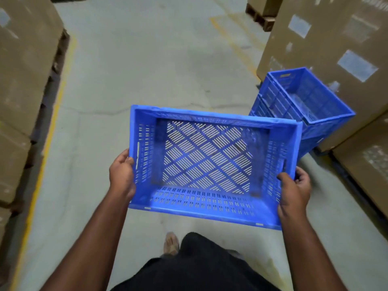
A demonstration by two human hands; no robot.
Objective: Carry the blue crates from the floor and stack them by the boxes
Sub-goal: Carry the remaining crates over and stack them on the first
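A: What stands around the stack of blue crates (302, 108)?

B: Largest first: tall cardboard boxes (327, 49) rise right behind and to the right of the stack, touching or nearly so. Across the concrete floor (147, 70), well apart from the stack on the far left, stands another wall of cartons (23, 70) on dark pallets, with a yellow floor line (48, 131) running along their foot. Beyond the stack, further up the aisle, a wooden pallet (260, 15) shows under more cartons.

A: Anything blocking the way to the stack?

B: The floor between the person and the stack shows only bare concrete. A foot (171, 242) appears low down, near the person's dark clothing.

A: And the carried crate?

B: The blue crate (207, 164) is held in the air, just left of and nearer than the stack, its far right corner overlapping it in view. Its mouth faces up, its slotted bottom visible. Its long axis runs left to right, roughly crosswise to the aisle.

A: The hands?

B: The left hand (122, 175) grips the left short wall, thumb on the rim. The right hand (294, 190) grips the right short wall, its fingers curled round the rim.
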